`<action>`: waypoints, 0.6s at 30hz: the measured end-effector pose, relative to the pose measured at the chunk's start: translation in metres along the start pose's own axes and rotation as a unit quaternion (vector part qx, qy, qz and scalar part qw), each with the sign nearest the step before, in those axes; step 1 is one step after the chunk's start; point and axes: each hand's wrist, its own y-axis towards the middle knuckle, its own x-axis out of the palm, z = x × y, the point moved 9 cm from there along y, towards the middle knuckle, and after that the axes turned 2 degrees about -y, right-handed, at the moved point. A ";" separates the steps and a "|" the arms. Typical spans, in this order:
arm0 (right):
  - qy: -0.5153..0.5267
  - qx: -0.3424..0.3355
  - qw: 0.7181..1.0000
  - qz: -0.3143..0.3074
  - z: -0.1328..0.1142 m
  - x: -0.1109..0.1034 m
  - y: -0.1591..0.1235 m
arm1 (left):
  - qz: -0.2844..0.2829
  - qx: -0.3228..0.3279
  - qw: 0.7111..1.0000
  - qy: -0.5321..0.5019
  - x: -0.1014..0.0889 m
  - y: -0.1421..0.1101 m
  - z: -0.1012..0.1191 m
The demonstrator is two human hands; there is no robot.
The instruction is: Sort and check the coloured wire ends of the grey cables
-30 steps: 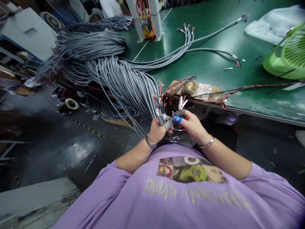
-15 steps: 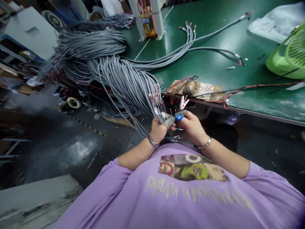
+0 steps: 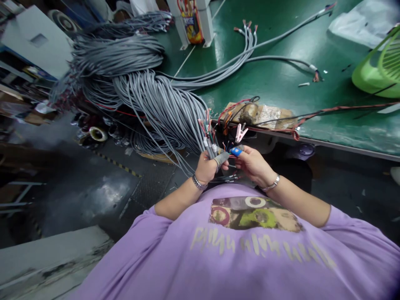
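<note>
My left hand (image 3: 207, 167) is closed round the ends of several grey cables (image 3: 175, 110), close in front of my body. Bare coloured wires (image 3: 206, 127) fan out above that grip. Thin wire ends also show between my two hands, where my right hand (image 3: 252, 162) pinches them with thumb and finger. Blue tape wraps my right thumb, and grey covers sit on fingers of both hands. Just above my right hand is a pink clip (image 3: 241, 133) at the table's edge. The exact wire in the right pinch is too small to tell.
The green table (image 3: 281, 91) has more grey cables (image 3: 218, 77) lying across it. A taped bundle (image 3: 268, 116) with red and black wires lies along its edge. A green fan (image 3: 379, 68) and a plastic bag (image 3: 364, 25) are at right; a white post (image 3: 206, 25) stands behind.
The wire ends between my hands show more spread out, with my right fingers now on them. My left hand keeps its grip on the cables. The whole view has shifted slightly.
</note>
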 end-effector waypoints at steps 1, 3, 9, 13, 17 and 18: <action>-0.003 -0.012 1.000 -0.001 -0.003 0.000 -0.001 | 0.015 0.000 1.000 -0.011 -0.001 0.000 0.000; -0.013 -0.039 0.999 -0.005 -0.009 0.000 -0.003 | 0.035 -0.001 0.999 -0.024 -0.003 0.001 0.000; -0.078 -0.096 0.992 -0.006 -0.020 0.003 -0.005 | 0.030 0.021 0.999 -0.001 -0.003 0.002 -0.004; -0.106 -0.096 0.990 -0.012 -0.023 0.009 -0.003 | 0.014 0.026 0.999 0.032 0.001 0.000 -0.003; -0.113 -0.105 0.988 -0.003 -0.026 0.010 -0.002 | 0.008 0.021 0.998 0.057 0.003 -0.003 0.000; -0.115 -0.107 0.988 -0.003 -0.026 0.010 -0.003 | 0.009 0.022 0.998 0.058 0.003 -0.004 0.000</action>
